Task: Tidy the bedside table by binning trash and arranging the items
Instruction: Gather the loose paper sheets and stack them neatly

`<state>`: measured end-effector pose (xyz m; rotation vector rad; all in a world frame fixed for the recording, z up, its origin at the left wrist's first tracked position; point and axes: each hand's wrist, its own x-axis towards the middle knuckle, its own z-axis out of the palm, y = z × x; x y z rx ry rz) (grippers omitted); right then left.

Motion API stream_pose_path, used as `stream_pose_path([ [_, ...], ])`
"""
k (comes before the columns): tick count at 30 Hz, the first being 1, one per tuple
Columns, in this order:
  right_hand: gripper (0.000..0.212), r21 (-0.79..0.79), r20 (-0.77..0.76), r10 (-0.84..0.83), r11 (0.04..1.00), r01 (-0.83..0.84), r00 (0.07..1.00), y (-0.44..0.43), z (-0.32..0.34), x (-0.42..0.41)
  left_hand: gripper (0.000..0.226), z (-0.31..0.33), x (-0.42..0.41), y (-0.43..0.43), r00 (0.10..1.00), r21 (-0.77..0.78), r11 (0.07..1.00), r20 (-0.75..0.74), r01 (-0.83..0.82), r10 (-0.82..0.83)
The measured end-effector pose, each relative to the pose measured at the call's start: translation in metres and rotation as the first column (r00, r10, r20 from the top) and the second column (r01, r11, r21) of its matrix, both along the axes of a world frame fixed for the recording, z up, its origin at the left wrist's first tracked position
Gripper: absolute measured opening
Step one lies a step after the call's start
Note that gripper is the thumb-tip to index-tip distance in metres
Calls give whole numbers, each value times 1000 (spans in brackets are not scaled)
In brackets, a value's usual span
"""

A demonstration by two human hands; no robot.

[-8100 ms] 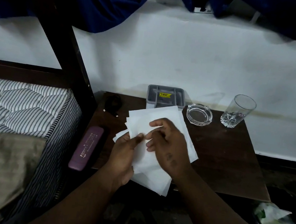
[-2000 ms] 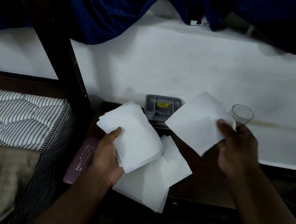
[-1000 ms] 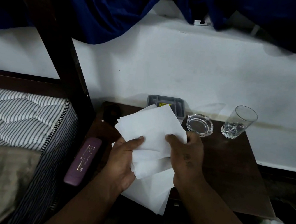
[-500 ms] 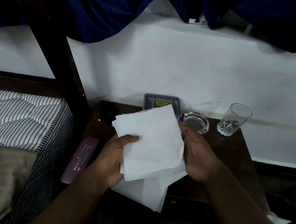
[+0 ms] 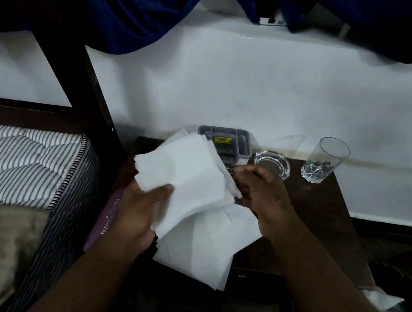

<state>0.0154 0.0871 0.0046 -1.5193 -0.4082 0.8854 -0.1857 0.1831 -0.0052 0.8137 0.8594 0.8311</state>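
Gathering the loose sheets into one stack

At the centre, the left hand (image 5: 137,215) grips a stack of white sheets (image 5: 186,179) from below, thumb laid across the top sheet, and holds it lifted above the bedside table (image 5: 322,218). The right hand (image 5: 265,197) sits at the stack's right edge with its fingers curled in. Motion blur keeps me from telling whether they pinch the paper or only knock it square. More loose sheets (image 5: 203,247) lie beneath the stack and overhang the table's front edge.

Two seconds ago the right hand held one sheet out alone, well apart from the rest. That sheet has since joined the left hand's stack, which now leans further left than it did half a second ago. I judge the gathering is going sheet by sheet, with the lower sheets not yet collected (whether the paper is meant for the bin or a neat pile, nothing here says).

The grey organiser tray (image 5: 243,145) stands at the back against the wall, its near left corner hidden by the stack. A yellow label (image 5: 222,139) shows in one compartment; the others are too dark to read. Just right of the tray is a glass ashtray (image 5: 272,163) with nothing visible in it. Further right, a drinking glass (image 5: 326,161) stands upright with no liquid that I can see. Low off the table's right front corner, a bag (image 5: 384,302) shows crumpled white paper.
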Motion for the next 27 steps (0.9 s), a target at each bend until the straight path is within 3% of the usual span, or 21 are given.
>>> stream_pose_path([
  [1, 5, -42, 31, -52, 998, 54, 998, 0, -7, 6, 52, 1, -3, 3, 999, -10, 999, 16, -31, 31],
  [2, 5, -116, 163, -68, 989, 87, 984, -2, -15, 12, 53, 2, -5, 5, 998, -21, 998, 24, -59, 60],
  [4, 10, -342, 524, 99, 934, 102, 846, -7, -31, 20, 53, 3, -8, 9, 994, -41, 993, 18, -111, 112],
  [5, 21, -451, 609, 224, 887, 100, 760, -10, -37, 20, 53, 3, -9, 10, 991, -46, 990, 9, -136, 136],
  [8, 51, -644, 616, 471, 763, 58, 631, -16, -42, 11, 48, 0, -10, 14, 982, -44, 981, -28, -189, 188],
  [11, 55, -633, 682, 538, 773, 32, 495, -16, -46, -6, 44, 0, -9, 15, 975, -32, 976, -47, -217, 216],
  [14, 60, -605, 668, 535, 795, -40, 518, -9, -47, -28, 48, 0, -10, 16, 970, -31, 971, -62, -238, 236],
  [18, 65, -636, 662, 555, 772, -15, 503, -2, -48, -44, 50, -3, -11, 17, 970, -33, 970, -54, -239, 237],
  [25, 50, -541, 685, 455, 841, -20, 569, 4, -51, -50, 50, -6, -12, 20, 970, -14, 972, -67, -235, 233],
  [27, 42, -459, 666, 364, 888, -27, 651, 3, -51, -48, 50, -6, -12, 21, 967, 0, 970, -79, -242, 241],
])
